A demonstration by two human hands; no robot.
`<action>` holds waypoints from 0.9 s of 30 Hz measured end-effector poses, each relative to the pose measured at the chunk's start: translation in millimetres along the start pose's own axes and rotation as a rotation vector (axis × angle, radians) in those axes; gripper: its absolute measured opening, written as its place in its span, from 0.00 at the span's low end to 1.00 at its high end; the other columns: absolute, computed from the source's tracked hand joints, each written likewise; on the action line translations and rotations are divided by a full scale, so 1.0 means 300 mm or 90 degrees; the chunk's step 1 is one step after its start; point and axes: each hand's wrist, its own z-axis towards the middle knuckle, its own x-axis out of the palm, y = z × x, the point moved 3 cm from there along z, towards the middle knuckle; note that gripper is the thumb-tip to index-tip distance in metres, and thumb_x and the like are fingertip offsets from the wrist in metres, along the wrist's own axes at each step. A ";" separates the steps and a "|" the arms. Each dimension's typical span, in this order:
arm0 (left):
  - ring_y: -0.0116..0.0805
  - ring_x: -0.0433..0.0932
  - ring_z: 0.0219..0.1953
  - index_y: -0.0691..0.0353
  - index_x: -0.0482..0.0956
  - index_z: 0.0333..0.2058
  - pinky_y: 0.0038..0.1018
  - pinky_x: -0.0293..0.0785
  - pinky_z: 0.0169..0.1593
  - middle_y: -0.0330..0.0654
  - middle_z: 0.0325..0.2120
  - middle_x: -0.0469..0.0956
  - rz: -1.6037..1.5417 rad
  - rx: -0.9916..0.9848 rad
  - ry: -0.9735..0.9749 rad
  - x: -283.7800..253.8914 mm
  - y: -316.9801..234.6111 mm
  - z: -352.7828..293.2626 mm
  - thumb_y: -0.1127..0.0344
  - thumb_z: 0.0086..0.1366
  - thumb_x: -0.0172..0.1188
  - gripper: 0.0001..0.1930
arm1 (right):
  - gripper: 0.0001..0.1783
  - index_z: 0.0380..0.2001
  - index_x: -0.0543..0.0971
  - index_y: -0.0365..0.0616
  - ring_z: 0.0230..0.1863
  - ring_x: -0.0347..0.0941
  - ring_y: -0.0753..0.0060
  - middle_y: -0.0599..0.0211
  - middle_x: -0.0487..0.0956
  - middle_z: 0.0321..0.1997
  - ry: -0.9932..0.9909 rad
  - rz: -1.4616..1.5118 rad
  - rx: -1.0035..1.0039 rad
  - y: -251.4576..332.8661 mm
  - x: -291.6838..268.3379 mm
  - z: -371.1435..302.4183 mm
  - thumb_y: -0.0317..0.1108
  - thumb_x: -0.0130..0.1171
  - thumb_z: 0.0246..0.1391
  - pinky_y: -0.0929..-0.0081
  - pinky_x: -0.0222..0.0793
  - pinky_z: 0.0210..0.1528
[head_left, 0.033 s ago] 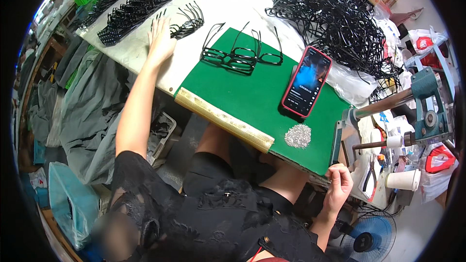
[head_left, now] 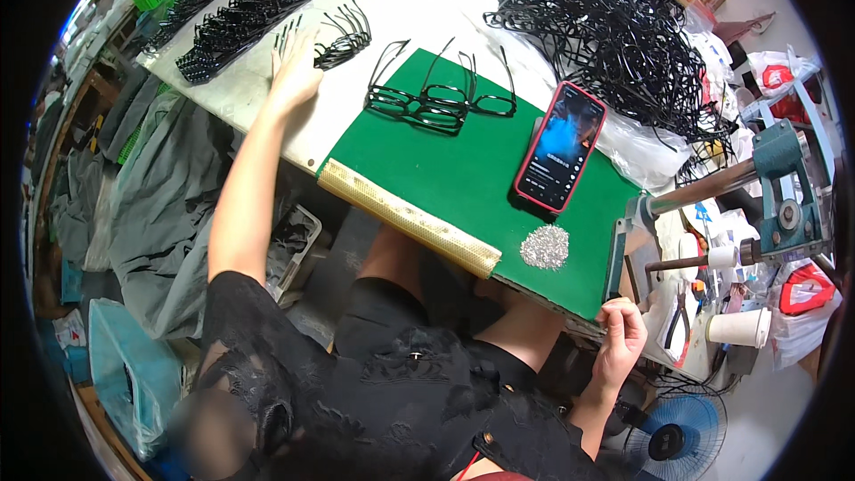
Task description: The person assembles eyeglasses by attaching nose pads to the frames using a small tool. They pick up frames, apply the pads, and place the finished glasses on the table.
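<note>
My left hand point(head_left: 297, 76) reaches to the far left of the white tabletop, its fingers stretched out. Just beyond its fingertips black temple arms point(head_left: 287, 34) stick up; whether the fingers touch them is hidden. Right beside it stands a small group of black eyeglass frames point(head_left: 343, 44). Several similar glasses point(head_left: 436, 107) rest with raised temples on the green mat point(head_left: 427, 178). At the mat's near right corner, my right hand point(head_left: 621, 338) is closed, fingers curled; what it holds, if anything, cannot be made out. A pile of tiny silvery pieces point(head_left: 544, 248) lies nearby.
A red-cased phone point(head_left: 561, 147) leans on the mat. Behind it is a large tangled heap of black frames point(head_left: 597, 27); long rows point(head_left: 267, 13) stand at the far left. A green metal press point(head_left: 784, 187), pliers point(head_left: 679, 322) and a white cup point(head_left: 739, 328) are at right.
</note>
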 end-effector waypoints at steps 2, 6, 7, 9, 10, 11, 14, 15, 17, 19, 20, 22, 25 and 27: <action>0.41 0.65 0.60 0.59 0.69 0.56 0.40 0.55 0.65 0.49 0.55 0.69 0.044 0.063 0.123 -0.082 -0.079 0.025 0.71 0.51 0.58 0.30 | 0.06 0.29 0.75 0.35 0.30 0.66 0.79 0.68 0.72 0.29 -0.003 -0.010 -0.009 0.010 -0.002 0.000 0.27 0.55 0.57 0.84 0.60 0.35; 0.43 0.74 0.49 0.62 0.72 0.53 0.32 0.67 0.57 0.49 0.47 0.74 -0.187 0.109 0.210 -0.036 0.020 0.105 0.75 0.50 0.62 0.27 | 0.05 0.29 0.75 0.35 0.30 0.66 0.79 0.68 0.72 0.29 -0.007 0.011 -0.005 0.000 -0.010 -0.012 0.26 0.55 0.57 0.84 0.60 0.35; 0.43 0.71 0.52 0.60 0.71 0.54 0.32 0.65 0.58 0.49 0.50 0.72 -0.118 0.117 0.150 -0.035 0.021 0.098 0.74 0.50 0.62 0.29 | 0.05 0.29 0.75 0.35 0.30 0.66 0.79 0.68 0.72 0.29 -0.010 0.012 -0.001 0.001 -0.015 -0.015 0.26 0.55 0.57 0.84 0.60 0.35; 0.43 0.66 0.57 0.56 0.68 0.58 0.33 0.62 0.61 0.48 0.55 0.67 0.012 0.141 0.031 -0.071 -0.091 0.048 0.72 0.50 0.64 0.33 | 0.05 0.29 0.75 0.35 0.30 0.66 0.80 0.68 0.72 0.29 -0.025 0.009 0.006 0.002 -0.028 -0.020 0.26 0.55 0.57 0.84 0.60 0.34; 0.46 0.59 0.61 0.52 0.65 0.60 0.35 0.58 0.64 0.47 0.60 0.60 -0.028 0.134 0.022 -0.070 -0.112 0.043 0.68 0.50 0.65 0.35 | 0.05 0.29 0.75 0.35 0.30 0.66 0.80 0.68 0.72 0.29 -0.028 0.010 0.010 0.003 -0.029 -0.020 0.26 0.55 0.58 0.84 0.60 0.34; 0.47 0.61 0.61 0.55 0.65 0.59 0.36 0.57 0.64 0.48 0.59 0.62 -0.094 0.235 -0.021 -0.059 -0.127 0.024 0.65 0.51 0.65 0.34 | 0.05 0.30 0.75 0.35 0.30 0.66 0.80 0.69 0.72 0.29 -0.028 0.012 0.014 0.004 -0.026 -0.018 0.26 0.55 0.58 0.84 0.60 0.34; 0.47 0.61 0.61 0.57 0.64 0.58 0.36 0.57 0.64 0.48 0.57 0.63 -0.245 0.358 0.149 -0.092 -0.388 -0.096 0.62 0.52 0.65 0.34 | 0.05 0.30 0.76 0.35 0.30 0.66 0.80 0.69 0.72 0.29 -0.040 0.010 0.006 0.007 -0.032 -0.019 0.27 0.55 0.58 0.85 0.60 0.33; 0.46 0.61 0.61 0.57 0.64 0.58 0.36 0.57 0.64 0.48 0.56 0.64 -0.157 0.448 0.134 -0.087 -0.439 -0.130 0.61 0.52 0.65 0.34 | 0.05 0.30 0.76 0.35 0.30 0.66 0.80 0.69 0.72 0.29 -0.039 0.014 -0.001 0.007 -0.027 -0.017 0.27 0.55 0.58 0.85 0.60 0.33; 0.45 0.71 0.51 0.57 0.67 0.55 0.35 0.67 0.55 0.49 0.48 0.71 -0.120 0.502 0.107 -0.072 -0.505 -0.163 0.56 0.54 0.66 0.31 | 0.05 0.30 0.76 0.36 0.29 0.67 0.80 0.70 0.72 0.28 -0.036 0.022 -0.005 0.005 -0.023 -0.017 0.27 0.55 0.58 0.85 0.60 0.33; 0.46 0.71 0.49 0.58 0.67 0.54 0.35 0.68 0.52 0.49 0.44 0.72 -0.187 0.401 0.259 -0.029 -0.526 -0.170 0.60 0.53 0.67 0.30 | 0.05 0.30 0.77 0.36 0.29 0.67 0.80 0.71 0.72 0.28 -0.023 0.019 -0.008 0.007 -0.025 -0.020 0.27 0.55 0.58 0.85 0.59 0.33; 0.46 0.72 0.47 0.59 0.67 0.54 0.35 0.69 0.50 0.48 0.41 0.73 -0.168 0.421 0.221 -0.011 -0.556 -0.180 0.63 0.53 0.67 0.29 | 0.05 0.31 0.77 0.36 0.29 0.67 0.81 0.71 0.72 0.28 -0.028 0.020 -0.006 0.011 -0.026 -0.031 0.27 0.55 0.58 0.85 0.58 0.32; 0.46 0.69 0.52 0.62 0.68 0.53 0.34 0.66 0.55 0.51 0.44 0.71 -0.247 0.445 0.199 0.014 -0.619 -0.203 0.62 0.56 0.65 0.27 | 0.05 0.31 0.77 0.36 0.29 0.67 0.81 0.71 0.73 0.28 -0.038 0.020 0.002 -0.002 -0.029 -0.039 0.27 0.55 0.58 0.85 0.58 0.32; 0.44 0.68 0.53 0.62 0.71 0.48 0.34 0.64 0.57 0.50 0.48 0.71 -0.399 0.463 0.099 -0.010 -0.664 -0.185 0.57 0.61 0.57 0.20 | 0.06 0.31 0.77 0.36 0.29 0.67 0.82 0.71 0.73 0.29 -0.044 0.024 0.008 -0.014 -0.031 -0.040 0.27 0.55 0.58 0.85 0.58 0.32; 0.41 0.72 0.49 0.61 0.73 0.44 0.34 0.67 0.53 0.46 0.47 0.73 -0.289 0.285 0.259 -0.126 -0.682 -0.180 0.57 0.63 0.55 0.16 | 0.06 0.31 0.77 0.36 0.29 0.67 0.81 0.71 0.73 0.28 -0.049 0.035 0.007 -0.015 -0.037 -0.043 0.27 0.55 0.59 0.85 0.58 0.32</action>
